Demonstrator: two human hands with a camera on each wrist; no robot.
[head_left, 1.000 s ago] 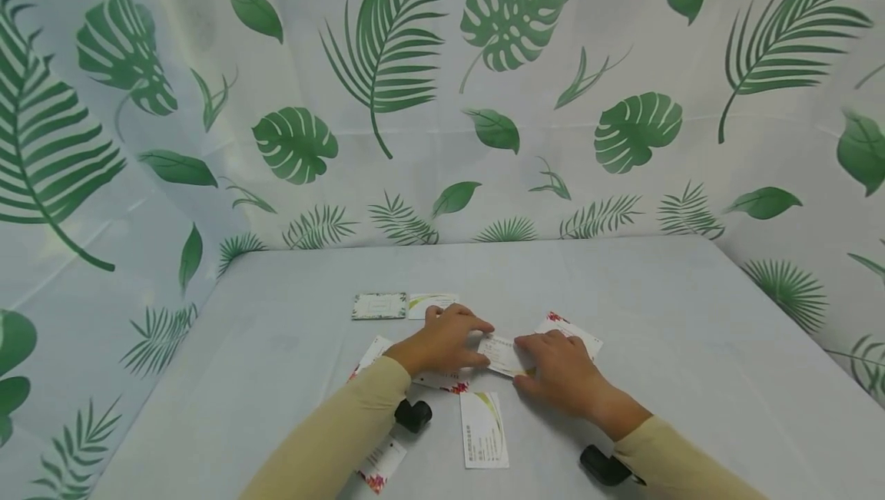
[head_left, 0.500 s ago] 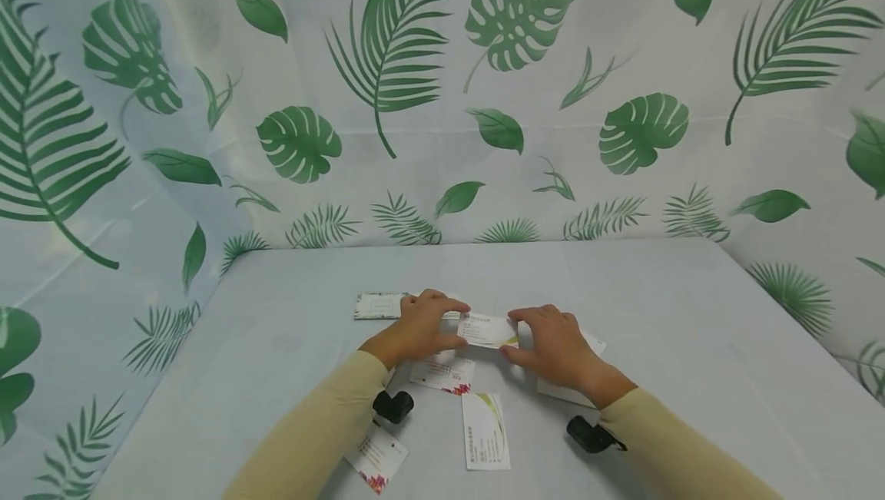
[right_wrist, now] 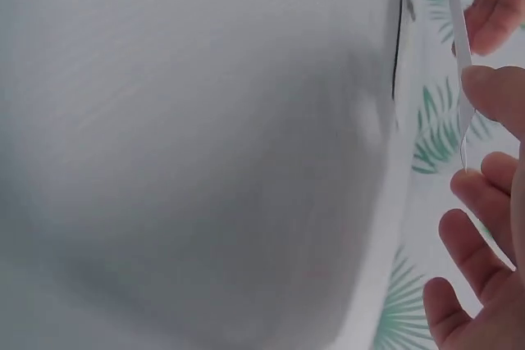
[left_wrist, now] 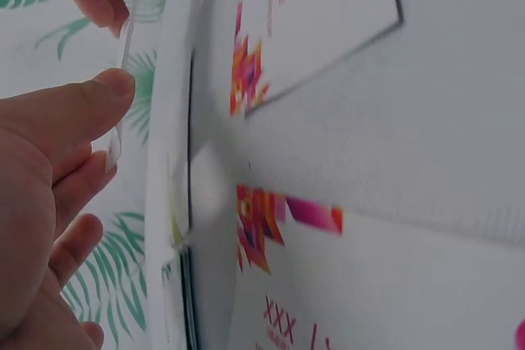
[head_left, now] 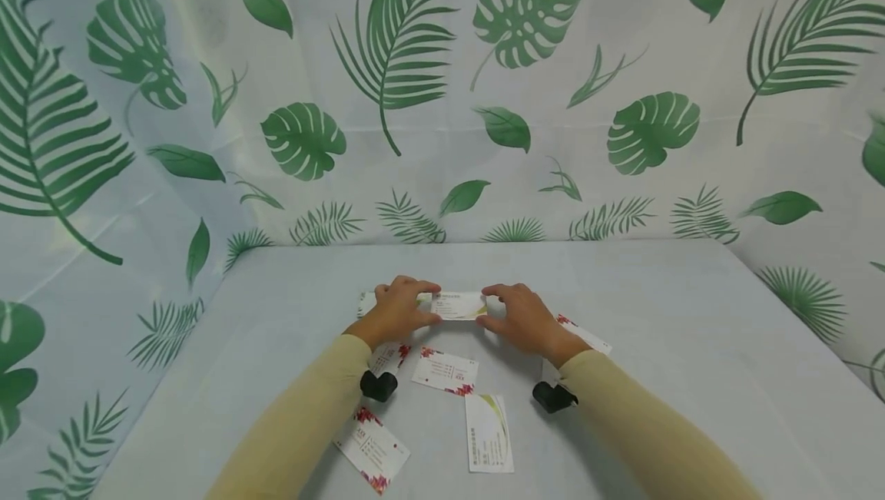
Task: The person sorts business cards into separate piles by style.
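A white business card with a yellow-green curve is held level between my two hands above the back of the table. My left hand pinches its left edge between thumb and fingers. On the opposite edge, my right hand pinches it the same way. Both wrist views show the card edge-on, raised off the tabletop. Behind the left hand, a green-leaf-bordered card is mostly hidden.
Red-flowered business cards lie scattered in front, including one at lower left and one beyond the right wrist. A green-curved card lies lengthwise near the front. Leaf-patterned cloth surrounds the table.
Both hands have lifted the business card and carried it back and to the left. Scattered cards formerly under the hands and arms now show more fully.
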